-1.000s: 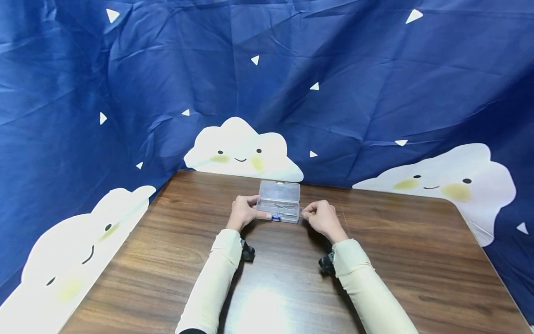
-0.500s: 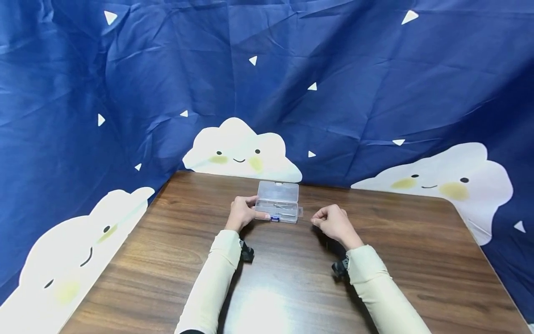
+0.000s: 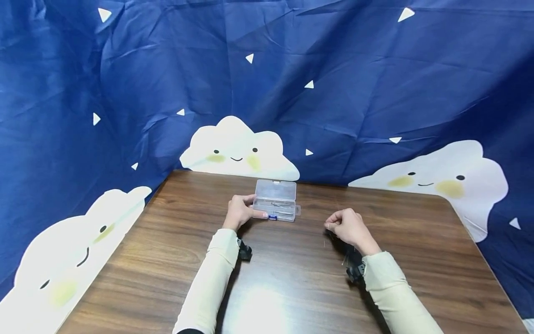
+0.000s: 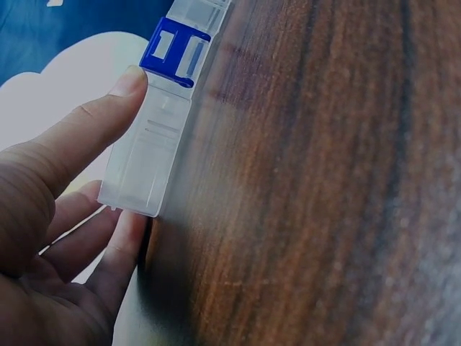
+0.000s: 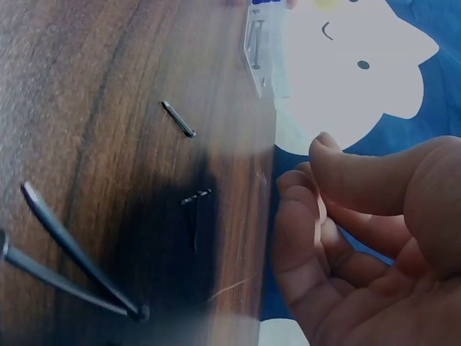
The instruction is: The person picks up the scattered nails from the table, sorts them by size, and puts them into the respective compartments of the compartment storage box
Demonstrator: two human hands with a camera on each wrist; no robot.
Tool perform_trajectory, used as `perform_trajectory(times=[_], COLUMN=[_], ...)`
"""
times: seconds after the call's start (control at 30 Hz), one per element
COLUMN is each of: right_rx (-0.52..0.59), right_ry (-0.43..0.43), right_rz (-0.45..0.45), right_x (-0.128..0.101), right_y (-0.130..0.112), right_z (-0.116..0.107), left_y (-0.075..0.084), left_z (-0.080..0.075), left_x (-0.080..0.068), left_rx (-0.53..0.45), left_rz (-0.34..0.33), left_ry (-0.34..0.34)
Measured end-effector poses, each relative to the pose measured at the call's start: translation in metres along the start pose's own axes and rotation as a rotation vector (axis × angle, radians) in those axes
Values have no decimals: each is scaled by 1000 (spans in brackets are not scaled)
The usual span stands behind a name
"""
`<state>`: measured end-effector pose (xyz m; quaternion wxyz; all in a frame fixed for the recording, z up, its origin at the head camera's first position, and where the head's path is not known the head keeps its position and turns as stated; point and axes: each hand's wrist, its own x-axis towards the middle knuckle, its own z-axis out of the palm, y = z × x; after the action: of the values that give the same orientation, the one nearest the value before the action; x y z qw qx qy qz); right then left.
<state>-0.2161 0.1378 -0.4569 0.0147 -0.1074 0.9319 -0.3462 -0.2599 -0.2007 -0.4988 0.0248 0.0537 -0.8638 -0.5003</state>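
Wooden table (image 3: 292,278) fills the lower frame, bare sleeves (image 3: 208,287) coming in from the bottom edge; right of centre, the right hand (image 3: 349,228) hovers with fingers curled and thumb meeting the fingertips, pinching something too thin to name; a small dark pin (image 5: 178,119) lies on the wood in the right wrist view. Left of centre, the left hand (image 3: 238,211) grips the left end of a clear box (image 3: 275,201) with a blue clasp (image 4: 175,50), thumb on its near side, fingers behind; beyond, at the top, hangs a blue cloth (image 3: 267,83) with white clouds.
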Motion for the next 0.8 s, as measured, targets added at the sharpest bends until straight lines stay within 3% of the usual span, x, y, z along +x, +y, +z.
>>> perform_trajectory(times=[0.8], right_rx=[-6], right_ry=[-21], right_rz=[61], right_x=[-25], right_y=[31], right_z=[-19], left_y=[-3], left_z=[2], left_x=[2], left_rx=[-3], left_rz=[6], left_ry=[14])
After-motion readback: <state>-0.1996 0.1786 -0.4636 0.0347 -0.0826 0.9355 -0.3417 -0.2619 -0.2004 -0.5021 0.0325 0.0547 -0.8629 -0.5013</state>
